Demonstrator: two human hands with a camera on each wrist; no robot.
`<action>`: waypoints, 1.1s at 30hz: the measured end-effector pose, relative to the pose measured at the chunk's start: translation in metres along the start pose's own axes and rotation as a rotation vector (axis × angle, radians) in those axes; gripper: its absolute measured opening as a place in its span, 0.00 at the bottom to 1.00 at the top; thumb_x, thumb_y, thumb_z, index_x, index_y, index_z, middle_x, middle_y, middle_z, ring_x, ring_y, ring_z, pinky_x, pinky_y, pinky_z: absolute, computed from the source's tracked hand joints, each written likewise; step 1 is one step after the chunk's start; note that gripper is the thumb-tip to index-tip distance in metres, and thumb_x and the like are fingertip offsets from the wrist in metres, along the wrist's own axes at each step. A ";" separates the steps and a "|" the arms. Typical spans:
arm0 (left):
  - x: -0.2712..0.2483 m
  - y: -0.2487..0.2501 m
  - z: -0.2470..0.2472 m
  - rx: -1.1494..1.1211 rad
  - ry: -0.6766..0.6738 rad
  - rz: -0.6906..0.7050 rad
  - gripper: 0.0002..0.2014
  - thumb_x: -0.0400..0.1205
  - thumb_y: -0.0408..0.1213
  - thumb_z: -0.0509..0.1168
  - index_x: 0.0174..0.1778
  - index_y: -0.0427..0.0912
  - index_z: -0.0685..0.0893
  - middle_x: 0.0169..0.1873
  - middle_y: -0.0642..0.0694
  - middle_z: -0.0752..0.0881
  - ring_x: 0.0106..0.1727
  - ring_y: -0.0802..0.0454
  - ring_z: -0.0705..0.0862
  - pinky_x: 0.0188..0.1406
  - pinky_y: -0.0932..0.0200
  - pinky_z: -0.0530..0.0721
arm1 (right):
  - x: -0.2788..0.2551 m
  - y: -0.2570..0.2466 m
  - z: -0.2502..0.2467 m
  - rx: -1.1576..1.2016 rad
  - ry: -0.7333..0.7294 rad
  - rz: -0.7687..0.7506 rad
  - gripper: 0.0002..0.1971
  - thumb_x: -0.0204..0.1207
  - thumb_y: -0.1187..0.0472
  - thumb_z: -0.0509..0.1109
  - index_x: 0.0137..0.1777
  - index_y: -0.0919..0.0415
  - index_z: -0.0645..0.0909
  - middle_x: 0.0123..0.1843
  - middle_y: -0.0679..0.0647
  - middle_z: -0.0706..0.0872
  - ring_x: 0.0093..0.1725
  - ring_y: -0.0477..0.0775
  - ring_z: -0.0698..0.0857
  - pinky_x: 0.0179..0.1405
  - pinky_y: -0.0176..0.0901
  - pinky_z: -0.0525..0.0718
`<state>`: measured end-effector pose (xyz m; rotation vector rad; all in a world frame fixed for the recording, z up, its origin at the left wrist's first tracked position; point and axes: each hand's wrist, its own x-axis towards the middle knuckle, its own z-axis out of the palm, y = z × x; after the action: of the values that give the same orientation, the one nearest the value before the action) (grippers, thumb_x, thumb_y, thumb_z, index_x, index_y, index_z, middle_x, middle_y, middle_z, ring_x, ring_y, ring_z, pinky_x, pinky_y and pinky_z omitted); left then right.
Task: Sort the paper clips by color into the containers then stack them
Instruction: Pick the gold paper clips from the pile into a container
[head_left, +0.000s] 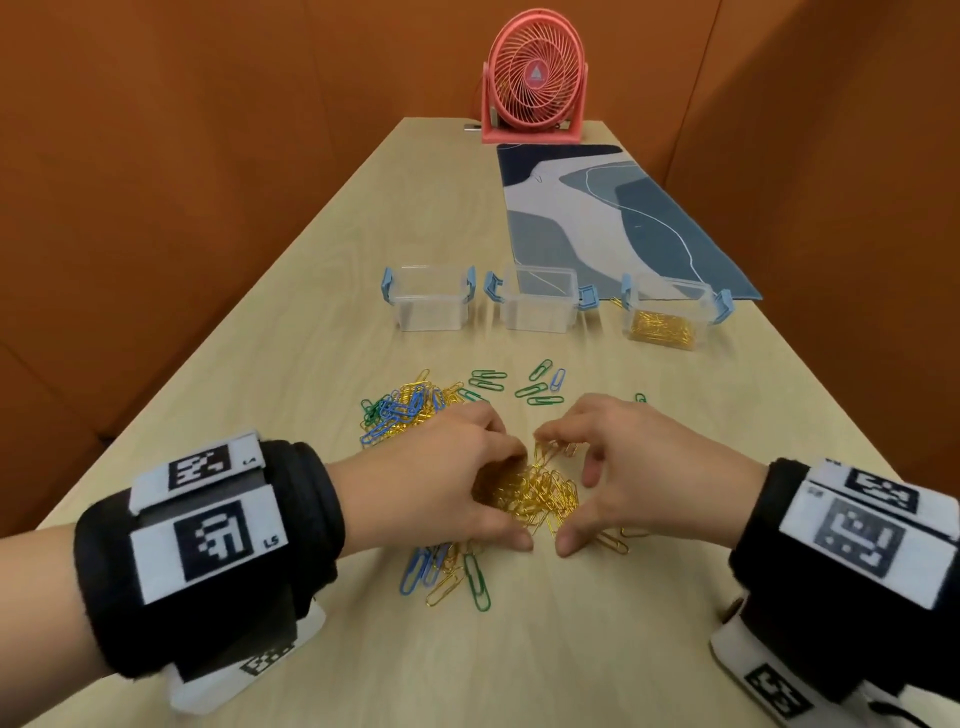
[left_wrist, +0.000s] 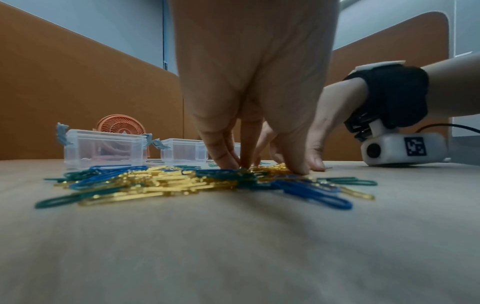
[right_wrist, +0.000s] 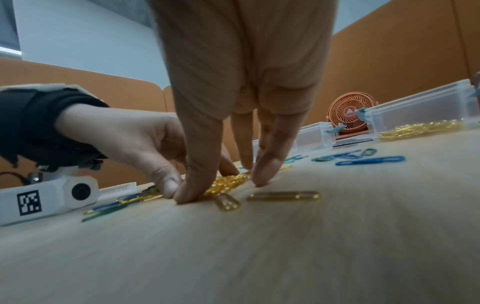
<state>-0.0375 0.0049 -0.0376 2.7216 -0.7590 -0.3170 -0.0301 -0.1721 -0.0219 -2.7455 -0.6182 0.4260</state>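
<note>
Left hand (head_left: 441, 478) and right hand (head_left: 618, 467), fingers curled, cup heap of gold wire paper clips (head_left: 540, 493) on pale wooden table (head_left: 311, 322), fingertips down. Step: gathering gold. Next: lift heap into right-most clear plastic container (head_left: 667, 312), already holding gold clips.

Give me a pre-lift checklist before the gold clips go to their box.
1. Both hands around the pile: ok. Left hand and right hand cup the gold clips.
2. Grip closed on the pile: cannot tell; fingertips are on the table.
3. Pile is one color: ok from the head view.
4. Target box open, holding only gold: ok.
5. All gold gathered: not ok. Stray gold clips lie outside the right hand, more in the mixed heap.
</note>
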 end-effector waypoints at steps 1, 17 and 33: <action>0.001 0.000 0.001 -0.006 0.008 -0.003 0.30 0.70 0.59 0.71 0.68 0.54 0.77 0.57 0.56 0.73 0.43 0.67 0.72 0.42 0.79 0.69 | 0.001 0.000 0.000 0.000 -0.007 -0.015 0.41 0.55 0.45 0.83 0.71 0.45 0.75 0.57 0.41 0.72 0.48 0.41 0.72 0.50 0.35 0.74; 0.011 0.006 -0.009 -0.066 0.012 -0.043 0.11 0.76 0.38 0.69 0.52 0.48 0.90 0.40 0.51 0.89 0.40 0.59 0.83 0.37 0.78 0.74 | 0.006 -0.005 0.005 -0.131 0.045 -0.165 0.12 0.74 0.58 0.68 0.56 0.55 0.87 0.33 0.45 0.76 0.40 0.46 0.75 0.38 0.35 0.75; 0.053 -0.004 -0.044 -0.586 -0.173 -0.324 0.07 0.71 0.31 0.76 0.45 0.36 0.91 0.34 0.46 0.91 0.27 0.60 0.84 0.30 0.72 0.82 | 0.013 0.029 -0.032 0.415 0.057 0.095 0.06 0.72 0.62 0.74 0.46 0.63 0.89 0.39 0.58 0.91 0.26 0.42 0.86 0.34 0.30 0.87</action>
<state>0.0214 -0.0101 -0.0049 2.2571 -0.2023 -0.7266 0.0024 -0.1979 -0.0058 -2.3858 -0.3393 0.4399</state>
